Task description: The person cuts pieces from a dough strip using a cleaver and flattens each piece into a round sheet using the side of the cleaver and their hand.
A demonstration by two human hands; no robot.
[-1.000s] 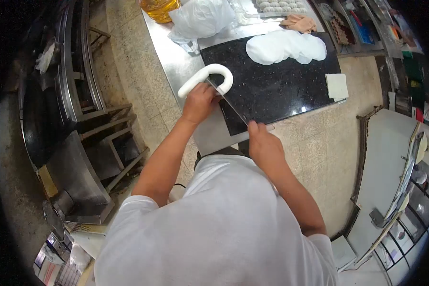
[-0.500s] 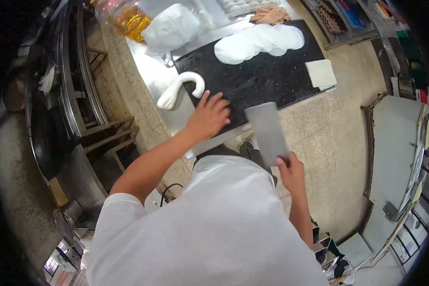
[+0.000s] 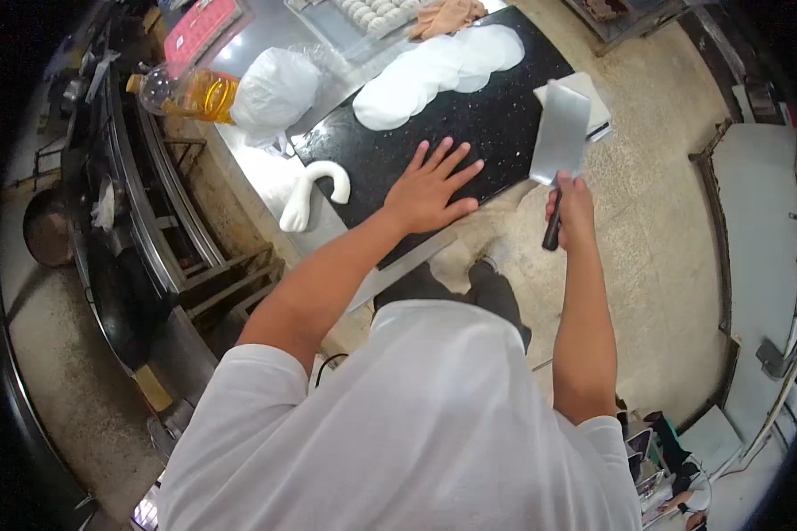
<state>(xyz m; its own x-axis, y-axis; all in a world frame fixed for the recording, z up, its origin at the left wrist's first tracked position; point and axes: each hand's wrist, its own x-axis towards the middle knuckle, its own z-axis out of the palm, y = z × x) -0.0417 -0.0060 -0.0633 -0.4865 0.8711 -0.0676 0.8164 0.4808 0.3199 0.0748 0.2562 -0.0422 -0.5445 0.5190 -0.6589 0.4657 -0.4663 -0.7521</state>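
My left hand [image 3: 431, 190] is open, fingers spread, over the near part of the black board [image 3: 496, 124]. My right hand [image 3: 573, 211] is wrapped round the dark handle of a broad-bladed cleaver [image 3: 561, 128], its blade pointing away from me beside the board's right edge. Left of my left hand, a curved white dough roll [image 3: 299, 202] lies partly on the board and partly on the metal table [image 3: 266, 181]. Overlapping thin white rounds [image 3: 438, 73] lie along the far side of the board. A folded pale cloth [image 3: 591, 102] sits at the right edge, partly behind the blade.
At the table's far left are an oil bottle [image 3: 195, 95], a white plastic bag [image 3: 276, 91] and a pink box [image 3: 202, 34]. A tray of small white pieces [image 3: 376, 13] and a tan cloth [image 3: 447, 16] lie beyond the board. Metal shelving stands left.
My left hand has left the dough roll and opened over the board. The cleaver has moved away from the roll to the right, its blade swung forward in my right hand. The camera view has shifted.
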